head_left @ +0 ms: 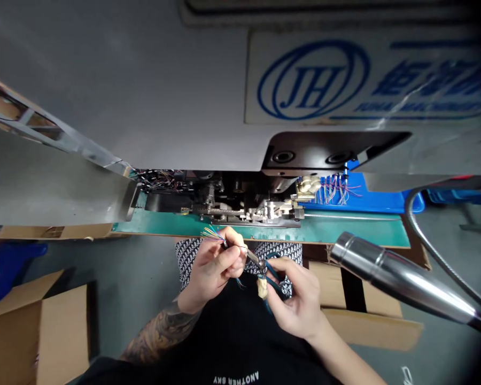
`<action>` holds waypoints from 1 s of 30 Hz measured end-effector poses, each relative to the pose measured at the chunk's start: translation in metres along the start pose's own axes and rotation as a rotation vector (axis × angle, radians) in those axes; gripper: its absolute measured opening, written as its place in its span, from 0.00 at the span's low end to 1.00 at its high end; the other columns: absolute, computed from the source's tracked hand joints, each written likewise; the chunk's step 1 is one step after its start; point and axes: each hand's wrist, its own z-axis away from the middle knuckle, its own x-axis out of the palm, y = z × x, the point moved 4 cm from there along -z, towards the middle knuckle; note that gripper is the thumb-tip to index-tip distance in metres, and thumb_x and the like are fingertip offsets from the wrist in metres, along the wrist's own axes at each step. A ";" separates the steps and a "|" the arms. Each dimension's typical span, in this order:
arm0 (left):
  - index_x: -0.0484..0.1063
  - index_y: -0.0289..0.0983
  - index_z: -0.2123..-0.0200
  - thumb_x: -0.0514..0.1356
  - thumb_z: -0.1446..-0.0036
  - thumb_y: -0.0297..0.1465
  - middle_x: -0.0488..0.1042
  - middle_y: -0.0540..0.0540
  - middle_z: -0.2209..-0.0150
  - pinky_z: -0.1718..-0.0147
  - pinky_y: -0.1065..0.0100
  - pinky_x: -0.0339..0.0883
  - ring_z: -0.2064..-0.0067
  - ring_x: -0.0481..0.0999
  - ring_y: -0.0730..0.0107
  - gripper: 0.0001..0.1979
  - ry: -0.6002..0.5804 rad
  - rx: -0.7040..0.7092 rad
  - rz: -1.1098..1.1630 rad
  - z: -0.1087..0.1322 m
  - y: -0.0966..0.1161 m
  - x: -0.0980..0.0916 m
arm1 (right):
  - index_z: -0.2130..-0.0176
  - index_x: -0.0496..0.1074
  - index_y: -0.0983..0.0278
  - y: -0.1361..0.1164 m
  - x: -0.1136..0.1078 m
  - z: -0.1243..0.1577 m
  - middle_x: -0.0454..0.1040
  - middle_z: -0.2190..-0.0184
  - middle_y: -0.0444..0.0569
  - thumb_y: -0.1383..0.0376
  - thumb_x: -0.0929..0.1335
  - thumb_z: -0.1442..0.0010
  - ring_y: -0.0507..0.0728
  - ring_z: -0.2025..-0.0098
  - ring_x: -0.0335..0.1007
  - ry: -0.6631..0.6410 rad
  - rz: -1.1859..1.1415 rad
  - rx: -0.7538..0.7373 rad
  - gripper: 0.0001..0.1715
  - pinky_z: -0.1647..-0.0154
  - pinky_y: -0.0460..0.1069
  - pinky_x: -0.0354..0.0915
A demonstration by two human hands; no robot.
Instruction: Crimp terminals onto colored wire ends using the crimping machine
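Note:
Thin coloured wires (211, 234) fan out from the pinched fingers of my left hand (218, 262). More loose ends hang below that hand. My right hand (294, 297) grips a pair of scissors (271, 266) with dark blue-green handles, a finger and the thumb at the loops. A yellowish wrapped lump (262, 289) sits on the near handle. The metal blades point left, their tips close against my left fingertips; whether they touch a wire cannot be made out. Both hands are held over my lap, just in front of the green table edge (176, 224).
A large grey machine (176, 107) overhangs the table, its metal mechanism (260, 208) facing me. Tangled wires (164, 181) lie left, a blue tray (369, 200) with wire bundles right. A metal lamp (385, 272) juts in from the right. Cardboard boxes (64, 331) stand on the floor.

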 end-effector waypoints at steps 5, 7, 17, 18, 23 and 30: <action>0.74 0.36 0.64 0.68 0.30 0.35 0.62 0.54 0.73 0.79 0.80 0.51 0.76 0.55 0.83 0.12 -0.016 0.019 0.000 -0.001 0.001 0.002 | 0.50 0.74 0.62 -0.001 0.000 -0.002 0.73 0.69 0.43 0.72 0.72 0.38 0.53 0.72 0.71 0.009 0.004 -0.018 0.16 0.70 0.49 0.67; 0.73 0.36 0.66 0.67 0.29 0.34 0.60 0.55 0.74 0.79 0.80 0.51 0.77 0.54 0.82 0.12 -0.021 0.016 0.010 0.000 0.001 0.003 | 0.50 0.74 0.62 -0.003 -0.001 -0.003 0.73 0.69 0.43 0.72 0.72 0.38 0.53 0.72 0.71 0.013 0.007 -0.034 0.16 0.70 0.49 0.67; 0.70 0.37 0.67 0.68 0.31 0.33 0.59 0.56 0.77 0.81 0.81 0.51 0.78 0.52 0.81 0.13 0.007 0.024 0.064 -0.001 0.001 0.008 | 0.47 0.74 0.65 -0.011 -0.002 -0.004 0.78 0.66 0.51 0.72 0.73 0.38 0.58 0.68 0.75 0.056 0.111 -0.137 0.19 0.69 0.52 0.71; 0.70 0.37 0.67 0.68 0.31 0.33 0.59 0.56 0.77 0.81 0.81 0.52 0.79 0.52 0.81 0.13 0.005 0.029 0.062 -0.001 0.002 0.009 | 0.47 0.74 0.66 -0.012 -0.002 -0.004 0.78 0.65 0.52 0.72 0.73 0.37 0.58 0.67 0.75 0.058 0.119 -0.144 0.19 0.68 0.52 0.72; 0.69 0.37 0.68 0.67 0.30 0.33 0.57 0.57 0.78 0.81 0.81 0.51 0.79 0.52 0.81 0.14 -0.011 0.033 0.070 -0.001 0.002 0.011 | 0.46 0.74 0.67 -0.015 0.000 -0.005 0.80 0.64 0.54 0.72 0.73 0.37 0.58 0.67 0.75 0.076 0.166 -0.185 0.20 0.68 0.53 0.72; 0.69 0.37 0.68 0.65 0.29 0.31 0.55 0.57 0.78 0.80 0.82 0.53 0.78 0.52 0.80 0.14 -0.036 0.031 0.084 0.000 0.001 0.010 | 0.44 0.74 0.68 -0.013 0.002 -0.004 0.81 0.63 0.55 0.73 0.73 0.36 0.59 0.67 0.77 0.096 0.196 -0.220 0.22 0.68 0.53 0.74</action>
